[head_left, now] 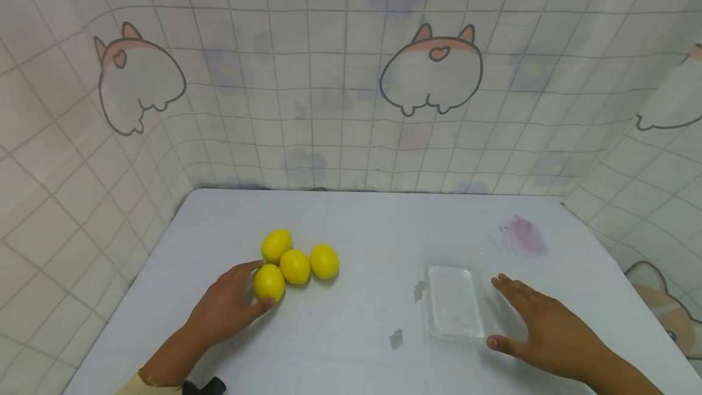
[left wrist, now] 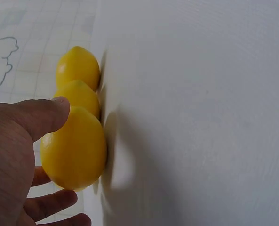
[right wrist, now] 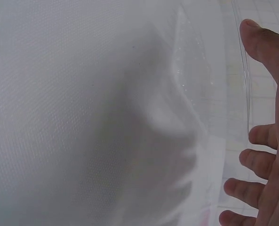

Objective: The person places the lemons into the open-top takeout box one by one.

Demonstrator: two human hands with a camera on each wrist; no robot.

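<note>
Several yellow lemons sit in a cluster on the left of the white table. My left hand (head_left: pixel 227 303) curls round the nearest lemon (head_left: pixel 269 284), its thumb on the near side and a fingertip on the far side. That lemon (left wrist: pixel 75 150) is still among the others in the left wrist view, with the thumb (left wrist: pixel 50 115) overlapping its upper part. On the right side lies a clear plastic box (head_left: pixel 455 303). Just right of it is my right hand (head_left: pixel 554 328), fingers spread and holding nothing, thumb tip close by the box's near right corner.
Other lemons (head_left: pixel 324 261) stand right beside the one in my hand. The white table (head_left: pixel 362 316) carries two grey patches (head_left: pixel 396 339) and a pink smudge (head_left: pixel 523 236) at the far right. A checked curtain (head_left: pixel 329 108) with cartoon dogs surrounds the table's back and sides.
</note>
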